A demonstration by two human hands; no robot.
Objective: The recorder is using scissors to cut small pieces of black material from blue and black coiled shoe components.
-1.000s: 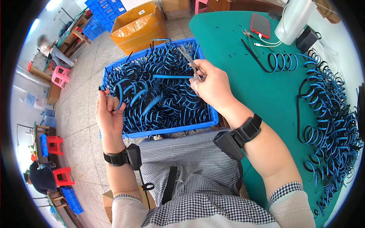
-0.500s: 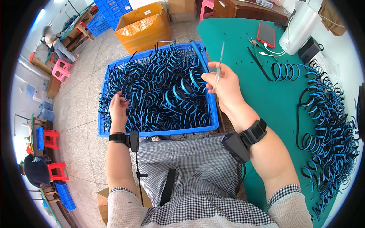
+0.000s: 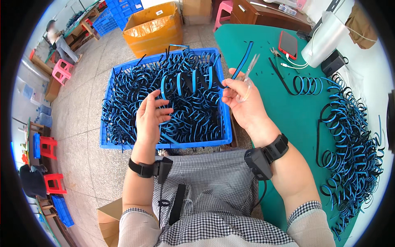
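One black-and-blue coil (image 3: 179,84) stretches from the right hand (image 3: 244,98), which pinches its end along with clear-handled scissors (image 3: 249,72), toward the left hand (image 3: 149,115), whose fingers are loosely open, contact with the coil unclear. Below both hands, a blue basket (image 3: 227,127) brims with similar strips (image 3: 193,125); a green table (image 3: 284,111) spreads right of the right hand, and a cardboard box (image 3: 152,35) stands beyond both
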